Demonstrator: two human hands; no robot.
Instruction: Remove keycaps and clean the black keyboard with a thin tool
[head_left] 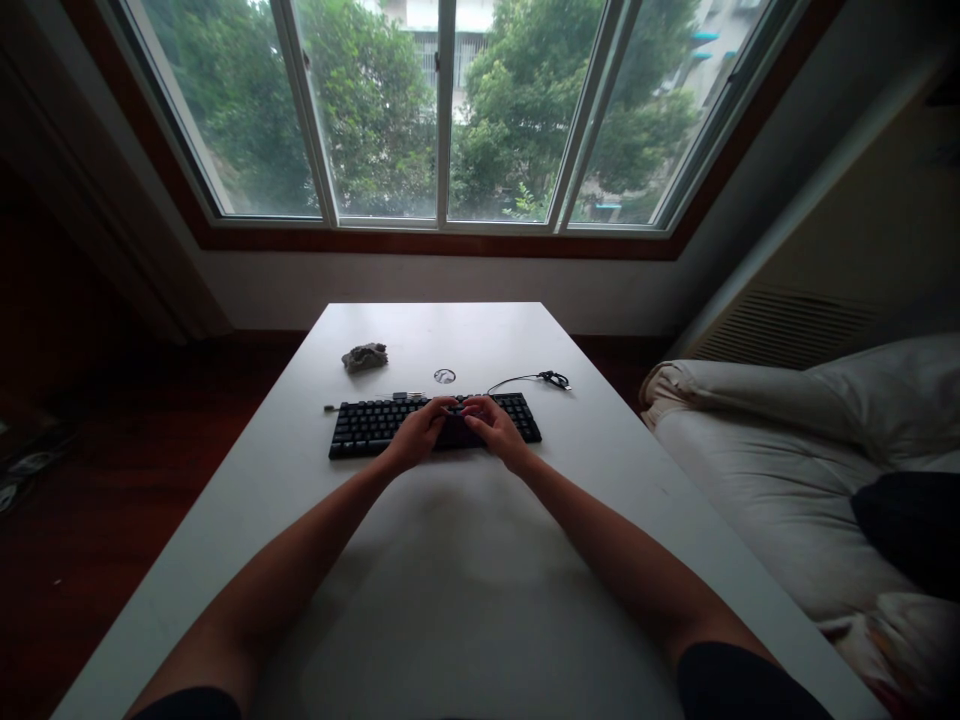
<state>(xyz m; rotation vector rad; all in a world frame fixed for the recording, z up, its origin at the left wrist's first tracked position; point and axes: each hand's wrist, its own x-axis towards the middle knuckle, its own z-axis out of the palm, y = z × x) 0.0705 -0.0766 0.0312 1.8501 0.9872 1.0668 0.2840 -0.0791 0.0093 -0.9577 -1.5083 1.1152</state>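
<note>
A black keyboard [367, 428] lies across the white table in front of me. Over its middle, my left hand [418, 432] and my right hand [496, 428] come together with their fingertips almost meeting. The fingers of both hands are curled as in a pinch. Whatever they hold between them is too small and dark to name. Behind the keyboard, a thin black cable [553, 379] is bundled at its end, towards the right. A small round disc [444, 376] lies just beyond my fingertips.
A rough grey lump [364, 357], like a stone, sits at the far left of the white table [600, 480]. Small dark pieces lie along the keyboard's back and left edges. A pale sofa [765, 450] stands to the right, and a window [442, 230] is ahead.
</note>
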